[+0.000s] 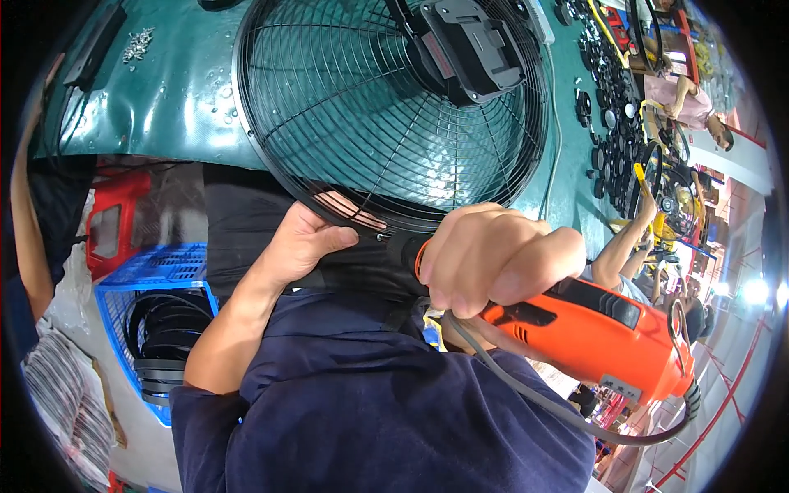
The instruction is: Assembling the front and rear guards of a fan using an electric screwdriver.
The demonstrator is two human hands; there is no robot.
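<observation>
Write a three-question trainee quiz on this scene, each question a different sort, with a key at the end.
1. Multiple choice: what does the person's right grip hold?
a) a hammer
b) a corded orange power tool
c) a pair of pliers
2. True or false: the scattered small metal pieces lie on the green tabletop.
3. Fill in the blank: the left grip holds the ____ of the round black wire guard.

Key: 1 b; 2 true; 3 rim.
</observation>
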